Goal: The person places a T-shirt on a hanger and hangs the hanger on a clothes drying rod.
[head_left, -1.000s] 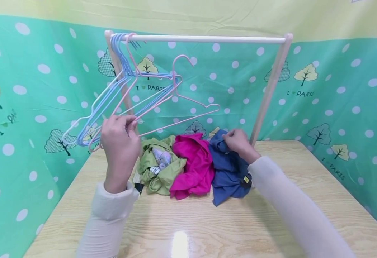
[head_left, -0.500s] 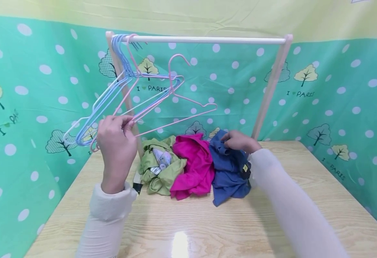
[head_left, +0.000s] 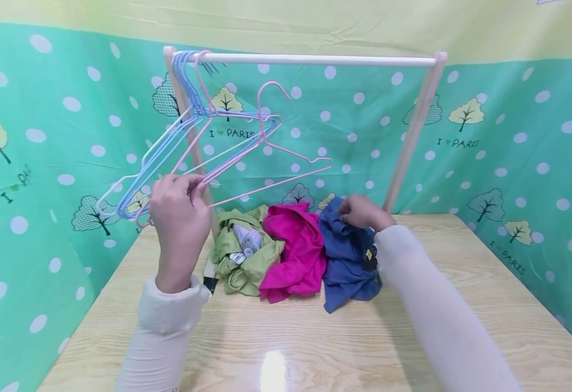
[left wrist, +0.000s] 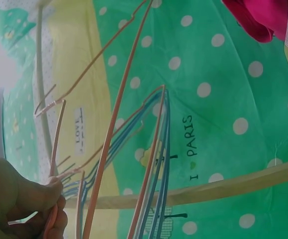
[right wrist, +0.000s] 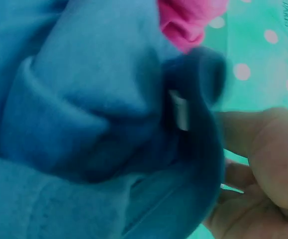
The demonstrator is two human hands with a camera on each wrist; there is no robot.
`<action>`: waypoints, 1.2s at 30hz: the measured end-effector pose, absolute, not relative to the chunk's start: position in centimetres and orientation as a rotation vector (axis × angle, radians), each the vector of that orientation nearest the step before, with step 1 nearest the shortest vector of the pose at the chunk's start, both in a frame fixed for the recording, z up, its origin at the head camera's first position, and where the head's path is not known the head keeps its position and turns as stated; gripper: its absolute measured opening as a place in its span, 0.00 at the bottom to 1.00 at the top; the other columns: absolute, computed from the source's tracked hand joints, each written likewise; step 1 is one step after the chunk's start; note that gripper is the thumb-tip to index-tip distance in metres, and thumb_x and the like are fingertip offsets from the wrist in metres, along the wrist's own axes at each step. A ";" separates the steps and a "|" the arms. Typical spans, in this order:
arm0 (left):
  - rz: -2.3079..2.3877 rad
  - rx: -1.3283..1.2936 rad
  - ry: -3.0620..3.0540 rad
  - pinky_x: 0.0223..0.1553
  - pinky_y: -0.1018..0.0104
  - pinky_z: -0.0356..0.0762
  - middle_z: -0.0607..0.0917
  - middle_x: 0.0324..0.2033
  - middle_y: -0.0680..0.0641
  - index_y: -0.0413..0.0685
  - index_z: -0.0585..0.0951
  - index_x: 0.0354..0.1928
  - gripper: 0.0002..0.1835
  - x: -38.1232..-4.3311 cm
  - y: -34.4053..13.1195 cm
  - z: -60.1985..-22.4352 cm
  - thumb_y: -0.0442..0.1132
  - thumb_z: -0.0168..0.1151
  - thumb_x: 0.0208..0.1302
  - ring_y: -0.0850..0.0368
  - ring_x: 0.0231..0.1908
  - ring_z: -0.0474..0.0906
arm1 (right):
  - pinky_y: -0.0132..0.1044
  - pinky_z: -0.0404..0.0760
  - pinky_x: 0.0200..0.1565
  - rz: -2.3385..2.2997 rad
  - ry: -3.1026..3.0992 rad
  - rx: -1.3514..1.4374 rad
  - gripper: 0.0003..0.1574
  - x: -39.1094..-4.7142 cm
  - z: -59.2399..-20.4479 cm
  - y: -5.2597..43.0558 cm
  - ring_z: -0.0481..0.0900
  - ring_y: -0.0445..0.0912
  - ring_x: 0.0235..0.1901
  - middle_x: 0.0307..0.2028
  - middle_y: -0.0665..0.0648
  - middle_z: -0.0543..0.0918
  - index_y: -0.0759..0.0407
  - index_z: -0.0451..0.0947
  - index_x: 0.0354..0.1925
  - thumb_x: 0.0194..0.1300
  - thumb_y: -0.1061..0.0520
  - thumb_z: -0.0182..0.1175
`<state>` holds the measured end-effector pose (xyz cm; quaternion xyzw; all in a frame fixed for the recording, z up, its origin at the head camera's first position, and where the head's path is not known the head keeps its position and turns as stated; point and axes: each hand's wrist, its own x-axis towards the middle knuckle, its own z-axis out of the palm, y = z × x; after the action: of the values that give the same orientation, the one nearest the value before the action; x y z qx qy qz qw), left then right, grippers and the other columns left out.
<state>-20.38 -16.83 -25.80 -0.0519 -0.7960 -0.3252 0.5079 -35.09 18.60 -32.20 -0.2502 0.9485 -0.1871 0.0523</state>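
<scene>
My left hand point(head_left: 180, 228) pinches a pink wire hanger point(head_left: 270, 83), whose hook is off the rail and points up. In the left wrist view its long bare wire point(left wrist: 115, 119) slants past the thumb and fingers. At the right end of the clothes pile, my right hand point(head_left: 361, 211) grips the upper edge of a crumpled blue garment point(head_left: 346, 272). The right wrist view shows that folded edge point(right wrist: 211, 149) between thumb and fingers, with a small pale label point(right wrist: 180, 110) inside the opening; the fingertips are partly hidden by cloth.
Several blue hangers point(head_left: 188, 90), a white one and another pink one hang at the left end of the white rail point(head_left: 315, 59). Below lie a magenta garment point(head_left: 295, 256) and a green garment point(head_left: 232, 275) on the wooden table point(head_left: 315, 348). A wooden post point(head_left: 415, 136) stands behind my right hand.
My right fingers have shifted on the blue garment's upper edge, and its folds have bunched a little differently. The left hand holds the pink hanger almost still.
</scene>
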 end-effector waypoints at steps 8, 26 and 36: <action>-0.786 -0.139 -1.930 0.42 0.50 0.68 0.84 0.34 0.33 0.27 0.86 0.39 0.05 -20.3 -16.9 -25.8 0.24 0.67 0.64 0.36 0.37 0.74 | 0.55 0.81 0.53 -0.683 3.066 -0.613 0.16 -35.4 -32.2 18.2 0.83 0.63 0.49 0.49 0.72 0.85 0.75 0.82 0.51 0.76 0.65 0.52; -0.798 -0.194 -2.074 0.48 0.47 0.71 0.85 0.34 0.35 0.31 0.88 0.39 0.05 -19.6 -16.3 -25.6 0.24 0.65 0.65 0.38 0.39 0.78 | 0.48 0.78 0.50 -1.432 2.866 0.058 0.21 -35.0 -27.5 18.3 0.76 0.55 0.51 0.56 0.65 0.79 0.64 0.80 0.59 0.80 0.53 0.53; -0.805 -0.190 -2.095 0.45 0.47 0.72 0.85 0.35 0.35 0.31 0.87 0.39 0.04 -19.8 -15.8 -26.0 0.25 0.66 0.65 0.38 0.39 0.78 | 0.49 0.79 0.47 -1.297 3.071 -0.031 0.16 -35.4 -25.8 17.9 0.79 0.57 0.48 0.49 0.65 0.83 0.64 0.82 0.53 0.78 0.54 0.56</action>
<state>-19.83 -15.78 -26.02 -0.0762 -0.8397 -0.3225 0.4303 -35.42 17.93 -25.78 -0.0094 0.9170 -0.3871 -0.0961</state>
